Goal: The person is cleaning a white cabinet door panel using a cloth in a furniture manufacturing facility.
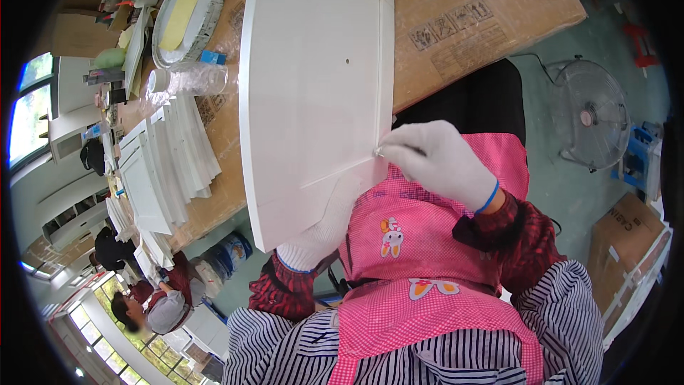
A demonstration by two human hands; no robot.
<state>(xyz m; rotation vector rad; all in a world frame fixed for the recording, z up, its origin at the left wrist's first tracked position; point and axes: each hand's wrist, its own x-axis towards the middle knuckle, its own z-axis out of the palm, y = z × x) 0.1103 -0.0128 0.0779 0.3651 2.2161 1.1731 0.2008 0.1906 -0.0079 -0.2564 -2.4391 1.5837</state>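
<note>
A white framed door panel [306, 78] leans up from the table edge in front of me, with a small dark hole in its face. My left hand [324, 224], in a white knitted glove, grips the panel's lower edge, fingers stretched along its face. At the panel's right edge, near the lower corner, is my right hand [438, 160], also gloved in white. Its thumb and fingers are pinched together against the frame; whatever small thing sits between the fingertips is too small to name.
The brown cardboard-covered table [463, 36] carries a stack of white panels [167, 160], a clear plastic bottle [192, 80] and a round tub lid [206, 18] with a yellow strip. A floor fan [588, 115] and a cardboard box [623, 239] stand at right. Another person [160, 299] works at lower left.
</note>
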